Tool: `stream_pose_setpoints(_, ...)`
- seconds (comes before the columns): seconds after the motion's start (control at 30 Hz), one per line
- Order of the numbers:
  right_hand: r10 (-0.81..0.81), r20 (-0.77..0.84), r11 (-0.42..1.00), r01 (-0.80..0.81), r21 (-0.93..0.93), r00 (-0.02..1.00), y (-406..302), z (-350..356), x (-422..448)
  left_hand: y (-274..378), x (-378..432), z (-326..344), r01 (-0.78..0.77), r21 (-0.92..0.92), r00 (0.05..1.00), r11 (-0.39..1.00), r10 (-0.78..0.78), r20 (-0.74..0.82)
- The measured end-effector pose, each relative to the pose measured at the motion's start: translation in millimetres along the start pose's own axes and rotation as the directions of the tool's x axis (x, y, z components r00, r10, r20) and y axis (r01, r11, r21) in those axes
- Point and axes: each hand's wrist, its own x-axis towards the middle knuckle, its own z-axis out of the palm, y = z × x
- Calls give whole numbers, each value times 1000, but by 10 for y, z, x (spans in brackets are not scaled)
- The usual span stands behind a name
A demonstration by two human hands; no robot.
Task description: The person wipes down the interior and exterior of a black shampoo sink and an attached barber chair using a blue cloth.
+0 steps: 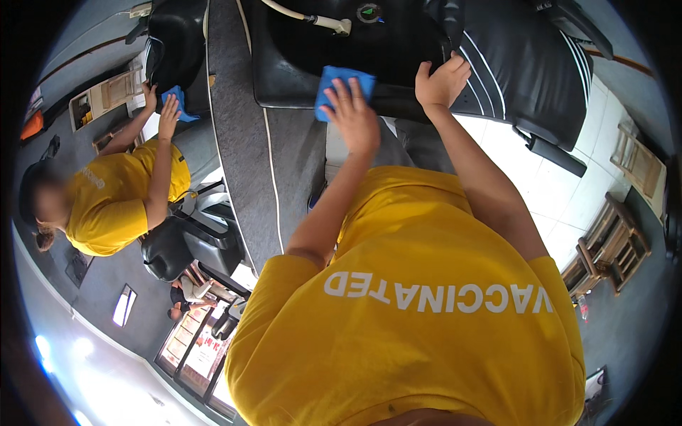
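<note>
My left hand lies palm down on a folded blue cloth, pressing it flat against the near rim of a black salon shampoo basin. To the right, my right hand rests where the basin meets the black padded chair back with white stripes. Its thumb is spread from bent fingers, and nothing loose shows in it. Inside the basin lies a cream spray head on a hose, beside the round drain. The undersides of both hands are hidden.
A large wall mirror on the left, its edge beside a dark grey wall, reflects me and the basin. A pale cord runs down that wall. The chair's black armrest juts out at right. Wooden chairs stand beyond the white tiled floor.
</note>
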Motion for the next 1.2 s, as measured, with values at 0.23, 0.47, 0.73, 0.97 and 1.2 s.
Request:
stream_pose_setpoints(0.23,1,4,1000,-1,-16,1000,-4,8,-9,355,11,-109,-303,-9,950,953,303,71)
stream_pose_setpoints(0.47,-14,17,1000,14,-8,1000,4,-15,2,-191,134,-294,-281,-8,950,960,279,140)
stream_pose_setpoints(0.73,5,23,1000,-4,-20,1000,8,-15,11,-1257,445,-422,-28,207,991,978,0,137)
stream_pose_setpoints(0.97,7,23,1000,-7,-29,1000,-3,-19,-1,-1187,453,-276,61,166,992,984,-78,97)
stream_pose_setpoints(1.2,-14,23,999,14,-33,1000,14,-23,-30,-468,-17,-283,-60,79,989,995,48,143)
